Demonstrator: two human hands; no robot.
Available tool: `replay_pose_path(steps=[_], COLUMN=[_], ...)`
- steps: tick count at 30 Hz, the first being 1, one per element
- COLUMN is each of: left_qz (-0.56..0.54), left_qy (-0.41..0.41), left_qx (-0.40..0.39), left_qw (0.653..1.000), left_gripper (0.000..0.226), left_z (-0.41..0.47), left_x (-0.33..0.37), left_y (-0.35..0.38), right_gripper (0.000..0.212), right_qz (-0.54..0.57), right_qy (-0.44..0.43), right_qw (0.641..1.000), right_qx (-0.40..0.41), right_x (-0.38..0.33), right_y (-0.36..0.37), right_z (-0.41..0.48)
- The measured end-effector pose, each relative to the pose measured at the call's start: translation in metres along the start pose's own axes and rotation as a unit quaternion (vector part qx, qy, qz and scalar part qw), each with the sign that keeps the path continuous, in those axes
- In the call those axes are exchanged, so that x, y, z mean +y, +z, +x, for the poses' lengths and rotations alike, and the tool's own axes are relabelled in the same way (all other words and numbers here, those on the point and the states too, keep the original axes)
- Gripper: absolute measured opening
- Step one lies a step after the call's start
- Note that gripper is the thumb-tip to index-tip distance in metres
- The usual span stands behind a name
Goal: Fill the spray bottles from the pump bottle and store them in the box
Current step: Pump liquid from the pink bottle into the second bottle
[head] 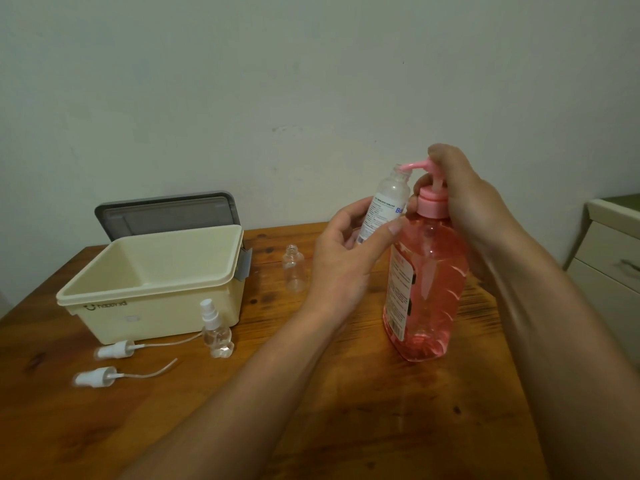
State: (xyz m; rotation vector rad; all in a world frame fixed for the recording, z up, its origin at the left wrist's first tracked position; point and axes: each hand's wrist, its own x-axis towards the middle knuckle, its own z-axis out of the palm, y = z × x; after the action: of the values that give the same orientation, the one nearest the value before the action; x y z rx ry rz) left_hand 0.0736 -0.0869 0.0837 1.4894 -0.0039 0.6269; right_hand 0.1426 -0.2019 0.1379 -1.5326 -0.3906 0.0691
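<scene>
The table [346, 427] is bare along its near edge. By the left edge sits the cream box [156, 289], empty, its grey lid [166, 213] upright behind it. Near the right edge stands the pump bottle [426, 289], upright and full of pink liquid. The right hand [460, 195] wraps its pump head. The left hand [349, 261] grips a clear labelled spray bottle [384, 206], tilted, open mouth up under the spout. A small open bottle [294, 271] stands between box and hands.
</scene>
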Motion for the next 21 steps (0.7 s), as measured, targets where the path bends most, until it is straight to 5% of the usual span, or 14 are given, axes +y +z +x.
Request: replay_pose_path(steps=[21], left_qz=[0.002], left_qy=[0.001], left_qx=[0.001], left_qw=[1.000], left_gripper=[0.042], left_z=[0.0007], left_x=[-0.0025], left_y=[0.0013], right_gripper=[0.033], right_qz=[-0.007], right_qy=[0.000], right_qw=[1.000], right_qx=[-0.002], right_x=[-0.0048], right_y=[-0.0004], right_z=[-0.0030])
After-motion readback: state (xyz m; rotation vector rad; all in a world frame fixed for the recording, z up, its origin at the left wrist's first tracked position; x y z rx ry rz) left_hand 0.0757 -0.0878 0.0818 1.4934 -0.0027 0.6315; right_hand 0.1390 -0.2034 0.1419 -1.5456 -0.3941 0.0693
